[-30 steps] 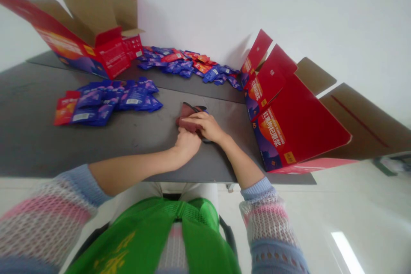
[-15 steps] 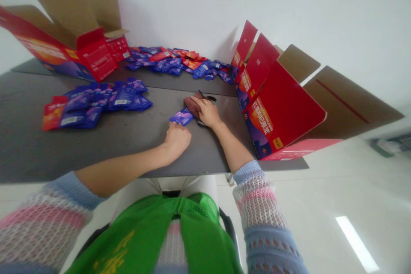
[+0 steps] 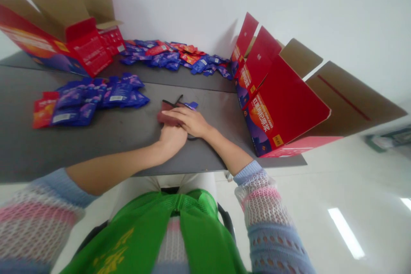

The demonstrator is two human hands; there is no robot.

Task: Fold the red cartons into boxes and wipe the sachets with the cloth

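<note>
A dark red cloth [image 3: 164, 113] with black straps lies on the grey table under my hands. My right hand [image 3: 190, 120] rests over it with fingers stretched out to the left. Close against it, my left hand [image 3: 173, 137] is at the cloth's near edge, its fingertips hidden beneath the cloth and my right hand. Part of a blue-purple packet [image 3: 192, 105] shows just beyond my right hand. Left of my hands sits a pile of blue packets [image 3: 118, 94], with a red-orange packet [image 3: 44, 111] at its left end.
Open red cartons [image 3: 266, 124] stand at the right of the grey table [image 3: 128, 141]. Another open carton [image 3: 86, 49] is at the back left. Between them, many blue and red packets [image 3: 167, 58] lie along the white wall.
My right hand has moved left with the dark red cloth, over the fingers of my left hand. The blue packet, earlier by my left fingertips, now shows only behind my right hand.
</note>
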